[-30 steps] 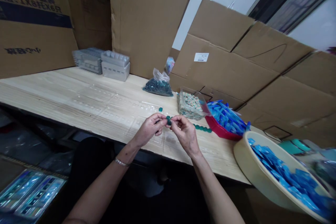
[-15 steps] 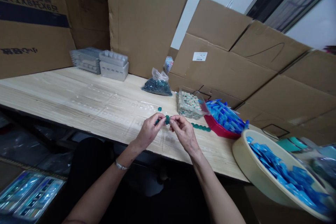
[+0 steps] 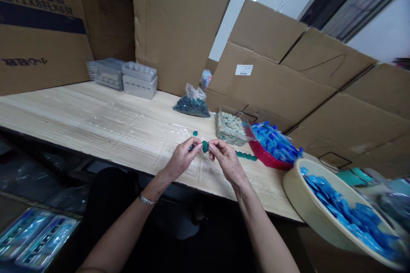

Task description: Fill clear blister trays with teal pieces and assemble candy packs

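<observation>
A small dark green faceted piece (image 3: 205, 146) is pinched between the fingertips of both hands above the table. My left hand (image 3: 181, 157) is closed on its left side; another bit of dark green shows among these fingers. From the right, my right hand (image 3: 226, 161) grips the same piece with thumb and forefinger. A loose green piece (image 3: 195, 133) lies on the table just beyond the hands. To the right, a row of green pieces (image 3: 246, 155) stretches toward the red basin. Clear plastic trays (image 3: 144, 136) lie flat left of and beneath the hands.
Behind stands a bag of dark green pieces (image 3: 192, 106). A clear tub of small pale pieces (image 3: 233, 127), a red basin (image 3: 267, 160) of blue items and a cream basin (image 3: 296, 187) of blue packets stand right. Stacked trays (image 3: 139, 87) sit back left, before cardboard (image 3: 179, 30).
The green piece has turned slightly between the fingertips and shows more of its face. Both hands stay almost in place.
</observation>
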Demonstrator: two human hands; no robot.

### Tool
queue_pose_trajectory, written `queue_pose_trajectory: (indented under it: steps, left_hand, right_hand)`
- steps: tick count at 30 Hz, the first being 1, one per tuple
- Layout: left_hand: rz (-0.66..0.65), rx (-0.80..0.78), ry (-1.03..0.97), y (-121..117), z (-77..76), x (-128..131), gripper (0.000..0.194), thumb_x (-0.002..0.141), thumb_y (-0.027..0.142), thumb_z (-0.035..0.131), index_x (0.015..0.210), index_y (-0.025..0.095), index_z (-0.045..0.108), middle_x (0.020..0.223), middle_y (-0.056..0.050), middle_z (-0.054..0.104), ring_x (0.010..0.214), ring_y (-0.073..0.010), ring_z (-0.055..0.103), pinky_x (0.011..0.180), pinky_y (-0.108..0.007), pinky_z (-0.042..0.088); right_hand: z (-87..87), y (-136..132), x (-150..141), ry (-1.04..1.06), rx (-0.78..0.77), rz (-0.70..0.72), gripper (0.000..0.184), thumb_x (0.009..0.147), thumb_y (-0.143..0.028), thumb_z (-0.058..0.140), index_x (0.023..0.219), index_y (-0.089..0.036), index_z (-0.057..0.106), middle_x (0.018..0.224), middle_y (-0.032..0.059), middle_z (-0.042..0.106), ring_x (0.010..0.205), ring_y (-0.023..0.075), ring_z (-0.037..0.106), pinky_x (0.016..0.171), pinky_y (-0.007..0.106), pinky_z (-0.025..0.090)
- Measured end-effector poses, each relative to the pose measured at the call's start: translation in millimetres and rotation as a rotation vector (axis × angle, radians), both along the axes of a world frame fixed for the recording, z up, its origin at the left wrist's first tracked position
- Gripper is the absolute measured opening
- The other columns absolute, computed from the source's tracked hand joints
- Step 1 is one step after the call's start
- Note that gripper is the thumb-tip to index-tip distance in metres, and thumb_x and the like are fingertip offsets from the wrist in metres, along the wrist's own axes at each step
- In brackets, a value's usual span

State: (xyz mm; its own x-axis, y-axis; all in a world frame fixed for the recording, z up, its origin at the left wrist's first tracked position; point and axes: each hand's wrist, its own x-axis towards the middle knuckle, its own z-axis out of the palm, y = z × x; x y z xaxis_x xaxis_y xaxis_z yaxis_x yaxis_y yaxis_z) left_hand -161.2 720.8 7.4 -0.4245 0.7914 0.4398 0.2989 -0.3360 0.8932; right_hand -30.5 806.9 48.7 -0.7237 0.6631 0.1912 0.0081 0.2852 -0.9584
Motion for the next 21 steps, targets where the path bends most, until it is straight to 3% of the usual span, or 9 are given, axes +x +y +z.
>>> queue_pose_trajectory:
  steps: [4, 9, 16, 21]
  left_hand:
    - [-0.206, -0.003, -0.366, 3, -3.4, 0, 0.020, 0.085, 0.038, 0.049, 0.085, 0.018, 0.049, 0.069, 0.004, 0.050, 0.043, -0.0029, 0.034, 0.041, -0.018, 0.027]
    - [-0.424, 0.017, -0.667, 5, -5.6, 0, 0.027, 0.081, 0.040, 0.056, 0.092, 0.016, 0.053, 0.073, 0.003, 0.047, 0.046, -0.0015, 0.033, 0.040, -0.015, 0.024]
    - [-0.567, -0.048, -0.717, 2, -6.8, 3, 0.024, 0.078, 0.035, 0.061, 0.090, 0.016, 0.051, 0.066, 0.004, 0.045, 0.046, -0.0020, 0.031, 0.041, -0.015, 0.022]
    - [-0.555, -0.052, -0.763, 2, -6.5, 0, 0.024, 0.079, 0.035, 0.060, 0.089, 0.016, 0.051, 0.067, 0.004, 0.043, 0.048, -0.0021, 0.031, 0.041, -0.014, 0.022]
  right_hand:
    - [-5.6, 0, 1, 0.033, 0.038, -0.044, 0.020, 0.083, -0.038, 0.055, 0.082, -0.018, 0.055, 0.060, -0.0034, 0.050, 0.056, 0.0103, 0.044, 0.056, 0.024, 0.036]
    - [-10.8, -2, -1, 0.058, 0.052, -0.063, 0.020, 0.084, -0.038, 0.053, 0.084, -0.018, 0.055, 0.066, -0.0012, 0.055, 0.062, 0.0117, 0.050, 0.062, 0.025, 0.040]
    - [-13.6, -8, -4, 0.067, 0.225, -0.210, 0.018, 0.084, -0.036, 0.054, 0.086, -0.018, 0.056, 0.072, 0.0002, 0.056, 0.060, 0.0114, 0.051, 0.059, 0.025, 0.041]
    - [-16.8, -5, -2, 0.117, 0.027, -0.136, 0.019, 0.083, -0.037, 0.055, 0.084, -0.019, 0.055, 0.061, -0.0027, 0.053, 0.056, 0.0107, 0.048, 0.057, 0.025, 0.039]
